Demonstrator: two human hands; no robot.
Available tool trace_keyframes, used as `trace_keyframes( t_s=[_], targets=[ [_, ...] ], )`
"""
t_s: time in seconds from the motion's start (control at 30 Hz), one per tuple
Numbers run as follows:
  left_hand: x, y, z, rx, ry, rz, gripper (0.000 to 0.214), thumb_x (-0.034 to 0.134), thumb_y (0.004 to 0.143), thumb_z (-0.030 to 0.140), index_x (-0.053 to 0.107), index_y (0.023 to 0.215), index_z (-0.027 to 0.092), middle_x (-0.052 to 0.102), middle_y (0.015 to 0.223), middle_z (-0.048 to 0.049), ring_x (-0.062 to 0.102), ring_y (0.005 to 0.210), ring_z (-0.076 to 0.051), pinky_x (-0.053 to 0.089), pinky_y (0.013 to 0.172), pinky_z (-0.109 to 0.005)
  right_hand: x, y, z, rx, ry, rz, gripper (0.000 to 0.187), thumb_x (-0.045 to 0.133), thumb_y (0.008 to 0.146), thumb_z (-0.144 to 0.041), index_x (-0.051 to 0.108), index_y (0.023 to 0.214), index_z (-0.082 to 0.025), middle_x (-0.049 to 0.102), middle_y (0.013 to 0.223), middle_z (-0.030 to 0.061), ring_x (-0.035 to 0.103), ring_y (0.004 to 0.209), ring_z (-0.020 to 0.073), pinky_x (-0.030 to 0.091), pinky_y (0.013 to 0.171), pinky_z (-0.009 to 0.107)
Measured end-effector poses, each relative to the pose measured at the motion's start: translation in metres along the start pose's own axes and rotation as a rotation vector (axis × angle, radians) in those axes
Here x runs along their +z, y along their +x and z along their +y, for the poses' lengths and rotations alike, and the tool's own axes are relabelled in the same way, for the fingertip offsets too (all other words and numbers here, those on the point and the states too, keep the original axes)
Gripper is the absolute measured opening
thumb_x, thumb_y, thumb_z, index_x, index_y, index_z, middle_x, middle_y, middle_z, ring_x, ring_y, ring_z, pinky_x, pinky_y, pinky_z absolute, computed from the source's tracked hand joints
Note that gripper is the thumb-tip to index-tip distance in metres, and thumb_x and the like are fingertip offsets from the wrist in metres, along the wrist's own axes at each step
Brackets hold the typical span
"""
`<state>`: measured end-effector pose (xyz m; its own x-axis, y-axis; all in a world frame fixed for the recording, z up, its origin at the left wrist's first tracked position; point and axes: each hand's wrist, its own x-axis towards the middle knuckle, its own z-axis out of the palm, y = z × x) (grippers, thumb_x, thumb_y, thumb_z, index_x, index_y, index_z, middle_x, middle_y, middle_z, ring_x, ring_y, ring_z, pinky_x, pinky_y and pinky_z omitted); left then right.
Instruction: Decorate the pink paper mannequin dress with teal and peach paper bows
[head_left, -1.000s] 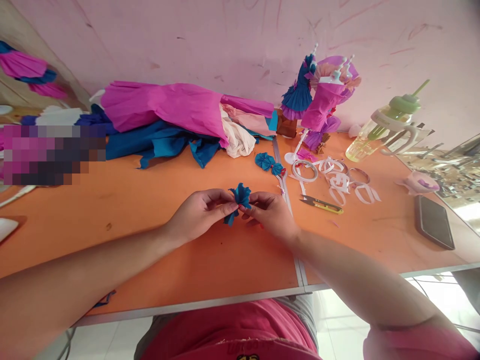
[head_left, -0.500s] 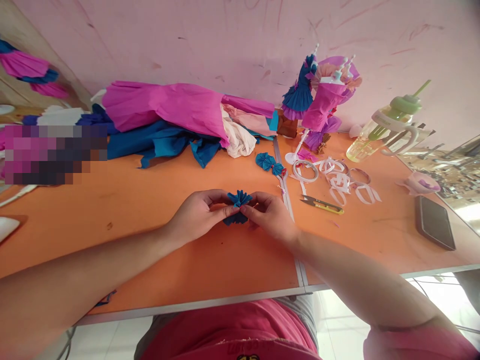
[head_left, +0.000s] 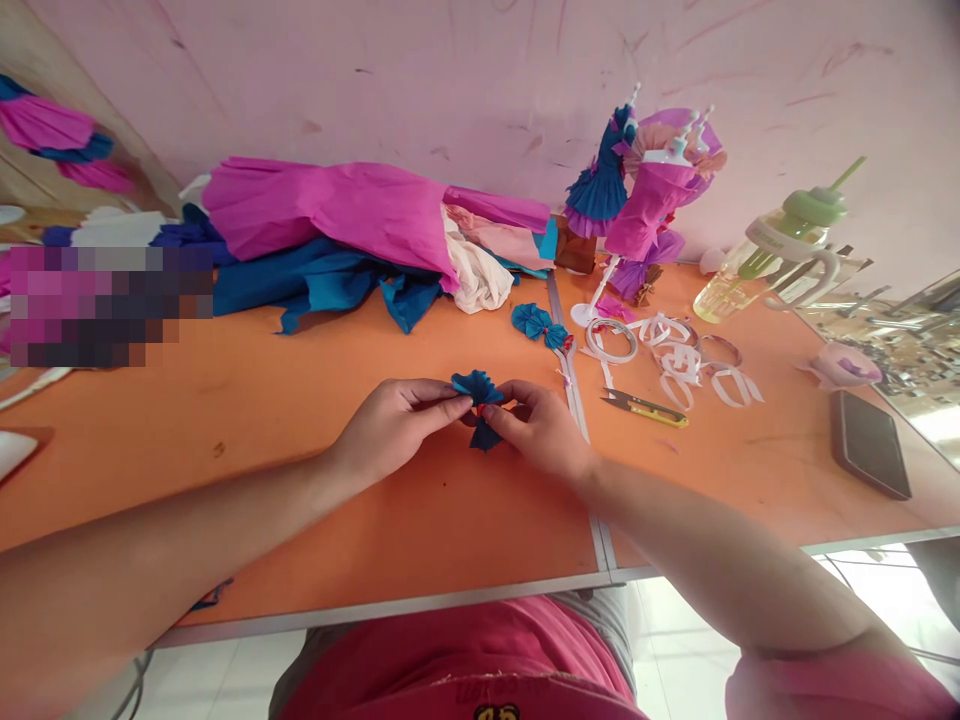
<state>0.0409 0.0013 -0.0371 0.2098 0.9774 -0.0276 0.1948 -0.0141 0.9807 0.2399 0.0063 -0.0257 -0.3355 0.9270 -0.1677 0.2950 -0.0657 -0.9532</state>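
Between my hands, above the orange tabletop, is a blue crepe paper bow [head_left: 475, 386] with pleated edges and a small red spot at its pinched middle. My left hand [head_left: 397, 425] pinches the left side of the bow's upper frill with thumb and fingers. With thumb and forefinger, my right hand [head_left: 546, 432] grips it near the red middle. The lower frill hangs below the thumbs. Just beyond my right hand lie more blue paper bows [head_left: 538, 325] with red bits at one end.
Pink crepe paper [head_left: 330, 205] and blue paper [head_left: 322, 285] lie along the wall. Small paper dresses [head_left: 649, 205] on stands are at the back right. Thread snips [head_left: 645, 408], white ribbon [head_left: 679, 360], a drink bottle [head_left: 772, 255] and a phone [head_left: 870, 445] lie or stand to the right.
The upper frill has been spread and turned toward the left, and the red middle now shows. My left thumb has shifted up along the paper; my right hand has barely moved.
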Motion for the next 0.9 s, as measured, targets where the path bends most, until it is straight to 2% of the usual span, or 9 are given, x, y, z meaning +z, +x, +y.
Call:
trace_keyframes(
  t_s=[0.17,0.33,0.43,0.6,0.67,0.77,0.9],
  targets=[
    [0.003,0.001,0.003,0.028,-0.103,-0.055,0.038,0.068,0.084,0.046,0.07,0.11,0.019,0.074,0.108,-0.0062,0.067,0.102,-0.024,0.052,0.094,-0.035,-0.001,0.0,-0.003,-0.004,0.071,-0.029,0.028,0.064,0.081,-0.046,0.06,0.087,-0.019,0.064,0.063,-0.0022,0.043,0.045,0.0057,0.031,0.042,0.018],
    [0.002,0.004,-0.002,0.031,-0.022,-0.053,0.037,0.072,0.078,0.047,0.071,0.099,0.017,0.074,0.106,-0.0072,0.067,0.103,-0.026,0.053,0.093,-0.036,-0.003,0.002,-0.001,0.008,0.115,-0.069,0.03,0.066,0.08,-0.048,0.059,0.085,-0.019,0.055,0.059,-0.0055,0.045,0.045,0.0058,0.035,0.042,0.018],
    [0.002,0.005,-0.005,0.031,-0.008,-0.043,0.035,0.071,0.08,0.046,0.069,0.1,0.018,0.074,0.1,-0.0062,0.069,0.095,-0.025,0.055,0.086,-0.035,-0.005,0.002,-0.002,0.029,0.143,-0.101,0.032,0.066,0.079,-0.049,0.061,0.088,-0.019,0.059,0.065,-0.0034,0.05,0.048,0.0068,0.041,0.041,0.018],
    [0.005,0.004,-0.004,0.077,0.071,0.037,0.033,0.07,0.081,0.046,0.068,0.099,0.018,0.074,0.097,-0.0059,0.07,0.09,-0.024,0.056,0.082,-0.033,-0.002,0.0,-0.003,-0.003,0.174,-0.101,0.04,0.073,0.072,-0.048,0.062,0.098,-0.02,0.067,0.089,0.003,0.063,0.069,0.0133,0.045,0.043,0.018],
    [0.007,0.002,-0.003,0.084,0.091,0.037,0.034,0.07,0.08,0.047,0.068,0.098,0.019,0.074,0.099,-0.0059,0.069,0.093,-0.024,0.056,0.084,-0.033,0.001,0.0,-0.002,-0.014,0.128,-0.048,0.037,0.076,0.069,-0.042,0.061,0.095,-0.02,0.068,0.09,0.003,0.063,0.069,0.0133,0.044,0.043,0.018],
    [0.007,0.002,-0.003,0.078,0.087,0.01,0.035,0.068,0.081,0.048,0.068,0.099,0.018,0.073,0.097,-0.0053,0.069,0.09,-0.023,0.056,0.081,-0.031,0.001,0.002,-0.001,-0.042,0.046,-0.004,0.026,0.073,0.071,-0.034,0.061,0.089,-0.019,0.067,0.078,0.0003,0.059,0.063,0.0104,0.043,0.047,0.018],
    [0.003,0.003,-0.006,0.048,0.077,-0.084,0.035,0.067,0.082,0.049,0.068,0.101,0.019,0.073,0.094,-0.004,0.069,0.086,-0.021,0.056,0.078,-0.029,-0.01,0.004,-0.002,-0.051,0.028,-0.138,0.021,0.07,0.072,-0.028,0.062,0.089,-0.018,0.064,0.07,-0.0015,0.057,0.058,0.0092,0.043,0.049,0.019]
  ],
)
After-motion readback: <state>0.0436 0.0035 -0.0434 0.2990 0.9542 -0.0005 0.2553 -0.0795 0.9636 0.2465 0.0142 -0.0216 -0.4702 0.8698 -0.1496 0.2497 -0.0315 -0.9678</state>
